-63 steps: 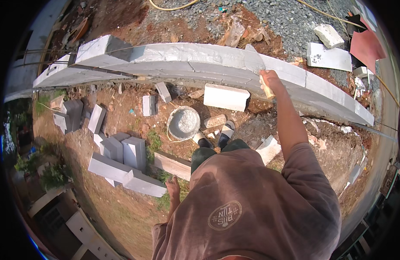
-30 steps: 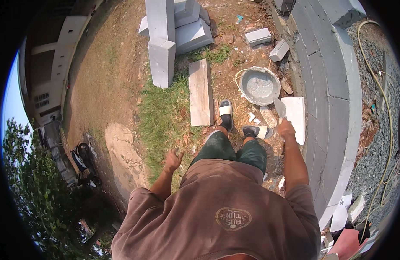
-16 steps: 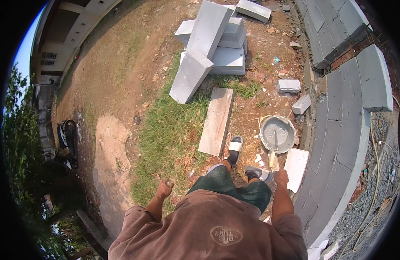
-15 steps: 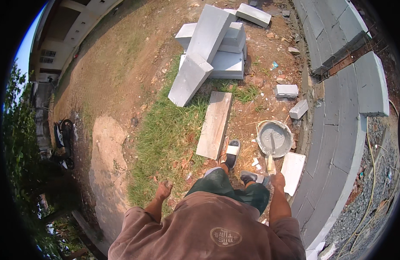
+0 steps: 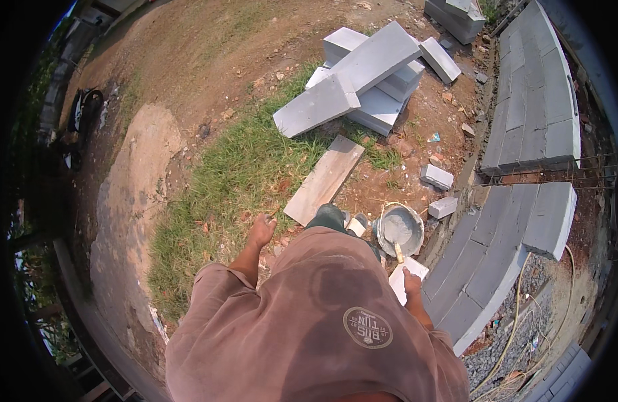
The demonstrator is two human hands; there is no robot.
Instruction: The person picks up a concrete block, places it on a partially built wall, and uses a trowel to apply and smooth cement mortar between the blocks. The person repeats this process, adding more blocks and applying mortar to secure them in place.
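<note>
A round bucket (image 5: 399,229) of wet grey mortar stands on the ground in front of me, to the right. The trowel's pale handle (image 5: 399,252) leans out over the near rim, its blade in the mortar. My right hand (image 5: 413,283) hangs just short of that handle, fingers loosely extended, nothing visible in them. Beneath it lies a white slab (image 5: 397,281), partly covered by the hand and my shirt. My left hand (image 5: 261,231) is held out over the grass, fingers loosely bent and apart, apparently bare. A flat board-like slab (image 5: 326,179) lies ahead of it.
Long pale blocks (image 5: 376,57) are stacked crosswise ahead. Two small block pieces (image 5: 436,177) lie beyond the bucket. A low grey block wall (image 5: 483,241) runs along my right, with a loose hose (image 5: 520,295) and gravel behind it. A motorbike (image 5: 81,120) stands far left.
My view has turned and my torso leans further forward, covering more of my legs. The right hand has come away from the wall side but stays near the trowel handle. The bucket has not visibly moved.
</note>
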